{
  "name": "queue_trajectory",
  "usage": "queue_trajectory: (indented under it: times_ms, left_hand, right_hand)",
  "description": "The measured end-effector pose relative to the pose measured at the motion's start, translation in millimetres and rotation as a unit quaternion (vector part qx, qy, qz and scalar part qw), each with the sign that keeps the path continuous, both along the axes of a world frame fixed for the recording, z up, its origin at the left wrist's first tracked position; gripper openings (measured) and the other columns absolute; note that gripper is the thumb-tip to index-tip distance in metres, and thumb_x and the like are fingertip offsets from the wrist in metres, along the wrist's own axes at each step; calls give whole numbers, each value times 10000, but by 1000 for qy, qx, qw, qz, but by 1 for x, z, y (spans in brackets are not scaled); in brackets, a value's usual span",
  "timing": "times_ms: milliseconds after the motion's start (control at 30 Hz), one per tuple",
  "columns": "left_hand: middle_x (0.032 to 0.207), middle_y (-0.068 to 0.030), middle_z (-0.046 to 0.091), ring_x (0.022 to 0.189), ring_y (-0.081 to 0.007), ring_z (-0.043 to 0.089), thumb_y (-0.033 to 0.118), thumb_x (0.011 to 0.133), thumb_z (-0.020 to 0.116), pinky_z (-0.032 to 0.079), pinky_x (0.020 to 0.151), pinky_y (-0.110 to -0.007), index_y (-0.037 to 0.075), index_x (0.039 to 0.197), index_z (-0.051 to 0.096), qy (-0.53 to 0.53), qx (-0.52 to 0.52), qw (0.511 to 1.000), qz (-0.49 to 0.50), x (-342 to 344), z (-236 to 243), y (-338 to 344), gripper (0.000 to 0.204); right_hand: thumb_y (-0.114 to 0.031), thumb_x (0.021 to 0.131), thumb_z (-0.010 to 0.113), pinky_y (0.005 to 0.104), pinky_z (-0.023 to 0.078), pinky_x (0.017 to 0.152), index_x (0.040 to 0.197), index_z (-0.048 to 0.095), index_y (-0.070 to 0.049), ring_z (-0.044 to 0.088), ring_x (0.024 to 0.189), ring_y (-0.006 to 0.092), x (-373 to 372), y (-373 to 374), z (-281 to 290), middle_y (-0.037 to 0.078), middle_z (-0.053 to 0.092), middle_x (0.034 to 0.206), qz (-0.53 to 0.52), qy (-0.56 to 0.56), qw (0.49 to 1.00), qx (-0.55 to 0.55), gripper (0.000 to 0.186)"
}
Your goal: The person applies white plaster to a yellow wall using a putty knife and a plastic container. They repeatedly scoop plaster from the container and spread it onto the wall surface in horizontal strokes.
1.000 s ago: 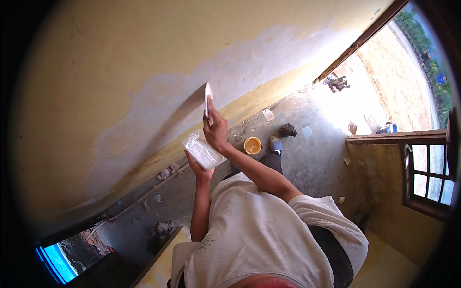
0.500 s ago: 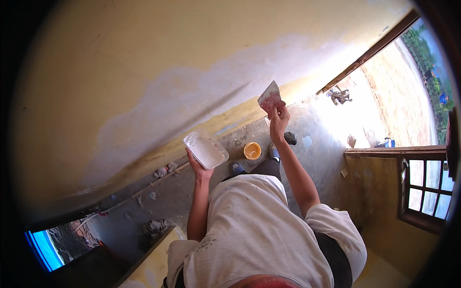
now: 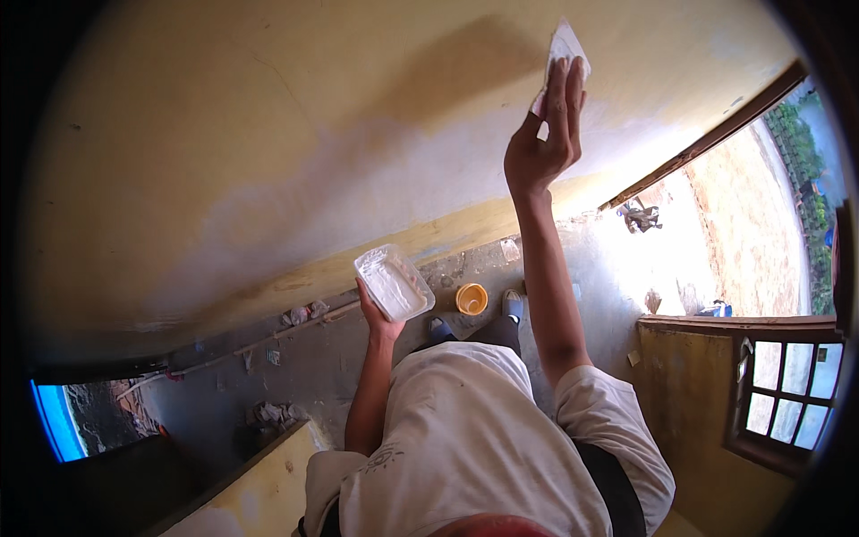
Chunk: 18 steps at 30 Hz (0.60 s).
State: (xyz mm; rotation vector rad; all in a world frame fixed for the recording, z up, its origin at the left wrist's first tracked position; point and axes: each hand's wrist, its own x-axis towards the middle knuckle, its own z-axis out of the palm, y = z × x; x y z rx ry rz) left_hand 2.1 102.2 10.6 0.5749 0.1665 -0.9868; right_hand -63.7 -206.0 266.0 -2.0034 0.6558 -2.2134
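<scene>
My right hand point(image 3: 546, 143) is raised against the yellow wall point(image 3: 224, 107), fingers pressed on a flat putty scraper point(image 3: 565, 40) coated with white paste; whether its edge touches the wall I cannot tell. The scraper casts a broad shadow on the wall, above a whitish patched area point(image 3: 250, 224). Lower down, my left hand point(image 3: 380, 318) holds a clear plastic container point(image 3: 392, 279) with white paste inside, gripping it from the left and below.
An orange bucket point(image 3: 472, 300) stands on the concrete floor point(image 3: 577, 331) near my feet. Pipes point(image 3: 331, 315) and rags point(image 3: 273, 416) lie at left. A bright doorway point(image 3: 707, 233) opens at right above a barred window point(image 3: 787, 394). A low yellow ledge point(image 3: 268, 474) is lower left.
My right hand and scraper have moved from near the container, out to the right and then high up along the wall. My left hand still holds the container, in about the same place.
</scene>
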Motion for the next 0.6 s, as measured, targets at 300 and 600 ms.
queue_trajectory:
  times_ms: [300,600]
  left_hand:
    - [1507,-91,512,1359,-327,508,705,984,455,359,1171,-608,184,1550,412,1,-19,999,35,14,-20,0,771]
    - [1501,-68,526,1351,-322,517,690,1010,410,411,1125,-580,207,1534,440,12,-38,999,4,10,-18,-1,713]
  right_hand:
    - [15,948,609,506,438,1146,1420,609,-75,508,1381,398,19,94,-71,199,566,1462,184,218,957,61,480]
    - [-23,998,597,508,425,1157,1408,623,-86,543,1359,381,-4,0,21,179,594,1443,-1,37,999,34,416]
